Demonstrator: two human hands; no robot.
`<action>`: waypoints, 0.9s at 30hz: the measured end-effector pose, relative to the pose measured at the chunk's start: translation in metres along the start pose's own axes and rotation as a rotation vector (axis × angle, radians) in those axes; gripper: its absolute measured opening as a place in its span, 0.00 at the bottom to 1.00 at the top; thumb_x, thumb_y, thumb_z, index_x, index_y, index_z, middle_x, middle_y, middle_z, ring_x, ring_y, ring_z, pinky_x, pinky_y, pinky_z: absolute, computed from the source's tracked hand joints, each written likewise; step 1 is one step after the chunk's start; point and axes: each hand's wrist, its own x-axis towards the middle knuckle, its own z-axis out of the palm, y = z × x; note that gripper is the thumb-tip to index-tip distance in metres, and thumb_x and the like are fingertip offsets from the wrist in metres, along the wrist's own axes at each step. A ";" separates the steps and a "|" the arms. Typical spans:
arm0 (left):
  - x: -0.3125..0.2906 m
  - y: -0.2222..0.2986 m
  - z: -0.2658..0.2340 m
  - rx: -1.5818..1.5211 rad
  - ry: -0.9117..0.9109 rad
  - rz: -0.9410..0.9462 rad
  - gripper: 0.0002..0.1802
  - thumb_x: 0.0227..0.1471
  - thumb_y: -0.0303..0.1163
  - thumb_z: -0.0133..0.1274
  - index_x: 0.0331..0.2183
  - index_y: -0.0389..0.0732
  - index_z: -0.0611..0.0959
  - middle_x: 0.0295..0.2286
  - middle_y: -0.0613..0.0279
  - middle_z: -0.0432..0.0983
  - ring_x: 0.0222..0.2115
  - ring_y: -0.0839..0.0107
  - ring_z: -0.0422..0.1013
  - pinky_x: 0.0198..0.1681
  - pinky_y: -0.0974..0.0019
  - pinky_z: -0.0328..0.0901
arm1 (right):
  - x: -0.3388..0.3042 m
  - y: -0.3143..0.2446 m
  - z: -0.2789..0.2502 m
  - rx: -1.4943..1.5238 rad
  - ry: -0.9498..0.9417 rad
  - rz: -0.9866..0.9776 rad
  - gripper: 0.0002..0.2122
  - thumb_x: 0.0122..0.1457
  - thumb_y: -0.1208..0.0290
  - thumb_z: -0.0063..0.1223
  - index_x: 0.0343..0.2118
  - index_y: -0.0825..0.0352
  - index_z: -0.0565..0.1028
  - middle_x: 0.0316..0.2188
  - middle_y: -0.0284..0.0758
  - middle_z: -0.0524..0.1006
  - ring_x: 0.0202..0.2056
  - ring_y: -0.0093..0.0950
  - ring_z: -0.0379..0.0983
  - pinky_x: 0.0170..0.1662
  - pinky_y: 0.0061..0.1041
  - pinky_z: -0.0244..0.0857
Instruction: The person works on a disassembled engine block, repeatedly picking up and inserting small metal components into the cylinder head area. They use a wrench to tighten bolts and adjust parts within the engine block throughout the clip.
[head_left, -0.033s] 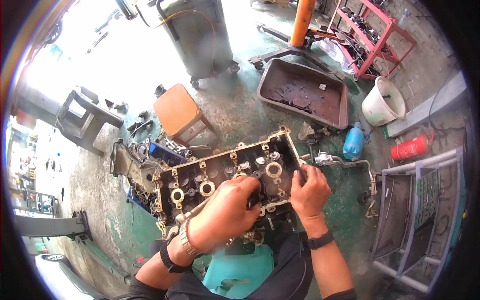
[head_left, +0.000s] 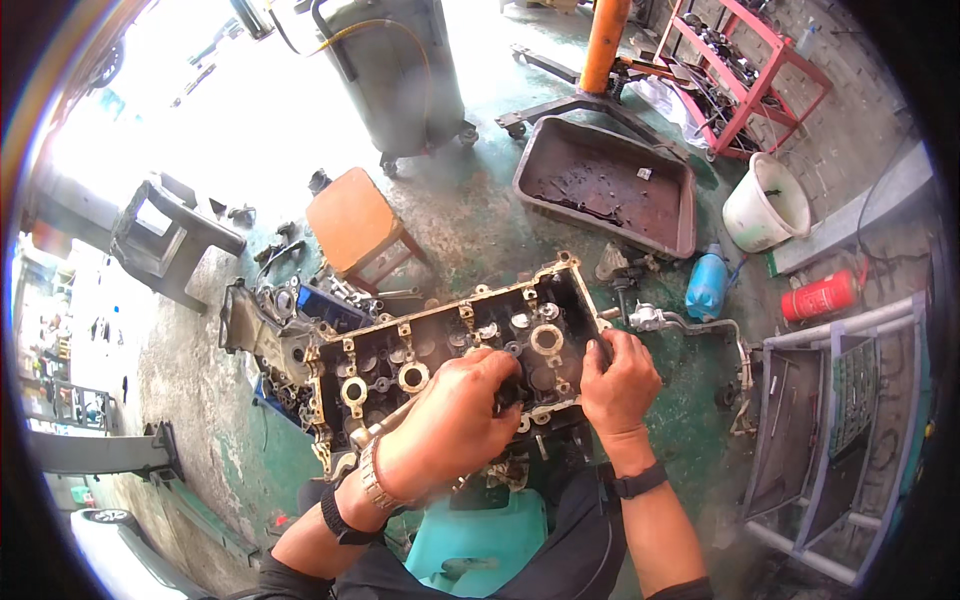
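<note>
An engine cylinder head (head_left: 427, 345), dark inside with a pale worn rim, lies in front of me, round openings and valve tops showing along it. Over its near middle, my left hand (head_left: 455, 410) is closed around a dark, rounded object (head_left: 508, 393), mostly hidden by the fingers. A pale metal rod (head_left: 385, 424) shows beside that wrist; whether it joins the dark object, I cannot tell. My right hand (head_left: 620, 383) is closed at the head's right end, a small dark piece (head_left: 603, 351) showing between thumb and fingers.
Metal engine parts (head_left: 275, 325) crowd the left end. Beyond stand an orange-topped stool (head_left: 352, 222) and a brown tub (head_left: 530, 175). A blue bottle (head_left: 707, 285), white bucket (head_left: 745, 215), red extinguisher (head_left: 820, 297) and metal rack (head_left: 835, 345) are at right. A turquoise seat (head_left: 470, 535) is beneath me.
</note>
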 end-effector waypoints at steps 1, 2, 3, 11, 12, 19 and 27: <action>0.001 -0.001 0.001 0.015 0.003 -0.008 0.11 0.40 0.21 0.60 0.30 0.32 0.77 0.25 0.46 0.73 0.26 0.49 0.73 0.29 0.57 0.67 | 0.000 0.000 0.000 0.001 0.001 0.001 0.08 0.53 0.69 0.60 0.35 0.64 0.77 0.32 0.38 0.79 0.36 0.41 0.76 0.39 0.39 0.70; 0.002 -0.001 0.003 0.000 0.004 0.000 0.11 0.40 0.21 0.60 0.30 0.32 0.77 0.25 0.46 0.73 0.26 0.49 0.73 0.29 0.57 0.67 | 0.000 0.000 0.000 0.001 0.000 0.003 0.08 0.53 0.68 0.60 0.35 0.64 0.77 0.32 0.38 0.79 0.36 0.41 0.76 0.39 0.39 0.70; 0.003 -0.001 0.004 -0.016 0.007 0.008 0.11 0.40 0.21 0.60 0.30 0.32 0.77 0.25 0.46 0.73 0.26 0.49 0.73 0.29 0.57 0.67 | 0.000 0.000 0.000 0.000 0.000 0.003 0.08 0.53 0.68 0.60 0.35 0.64 0.77 0.32 0.38 0.79 0.36 0.41 0.76 0.39 0.39 0.70; -0.002 0.001 0.001 -0.074 -0.073 -0.044 0.11 0.40 0.21 0.60 0.31 0.32 0.79 0.26 0.46 0.74 0.27 0.49 0.74 0.30 0.57 0.68 | 0.000 -0.001 0.000 -0.009 -0.002 -0.001 0.08 0.53 0.68 0.60 0.35 0.64 0.77 0.33 0.38 0.79 0.36 0.40 0.76 0.38 0.39 0.70; -0.002 0.000 0.001 -0.058 -0.067 -0.038 0.11 0.41 0.21 0.60 0.31 0.32 0.79 0.26 0.47 0.74 0.27 0.49 0.74 0.30 0.57 0.68 | 0.000 -0.001 0.000 -0.010 -0.003 0.000 0.09 0.53 0.68 0.60 0.35 0.64 0.77 0.32 0.38 0.79 0.36 0.40 0.76 0.38 0.39 0.70; -0.004 0.001 0.015 0.059 -0.005 -0.050 0.11 0.43 0.20 0.59 0.33 0.34 0.81 0.28 0.48 0.74 0.31 0.47 0.74 0.34 0.54 0.69 | 0.000 0.000 0.001 0.014 0.007 0.020 0.09 0.51 0.70 0.61 0.35 0.64 0.77 0.32 0.37 0.80 0.36 0.41 0.76 0.38 0.39 0.70; -0.006 0.002 0.017 0.105 -0.055 -0.076 0.09 0.48 0.25 0.57 0.35 0.38 0.81 0.36 0.51 0.74 0.36 0.46 0.74 0.39 0.49 0.69 | -0.001 0.001 0.003 0.011 0.025 0.016 0.09 0.51 0.70 0.61 0.35 0.64 0.77 0.32 0.37 0.79 0.35 0.41 0.76 0.38 0.39 0.70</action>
